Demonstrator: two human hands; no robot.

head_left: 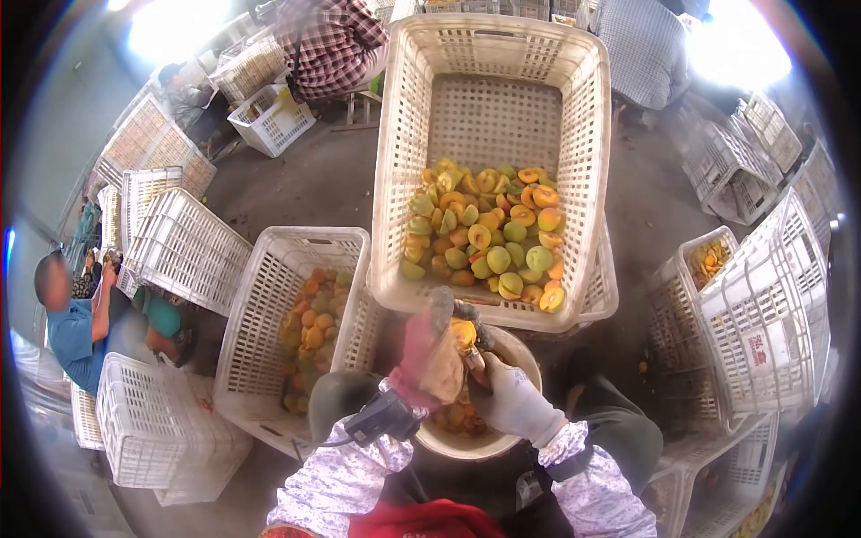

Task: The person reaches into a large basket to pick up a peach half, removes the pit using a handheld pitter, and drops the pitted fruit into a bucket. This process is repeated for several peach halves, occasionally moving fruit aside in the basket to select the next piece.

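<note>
My left hand [433,350], in a worn pink-and-tan glove with dark fingertips, is closed around an apricot [464,334] with orange flesh showing. My right hand [518,402], in a pale grey glove, grips a small knife [473,357] with a short metal blade, its tip right at the fruit. Both hands are over a round white bucket [531,354] between my knees, with orange fruit pieces [459,418] inside. Just beyond stands a large white crate [583,179] holding halved apricots [484,235], green-skinned and orange, heaped at its near end.
Left of my knees is another white crate [249,336] with whole apricots [318,318]. Stacked crates [762,332] stand close on my right, more crates [166,430] at far left. A person in blue [76,336] sits at left; a person in plaid [327,45] sits ahead.
</note>
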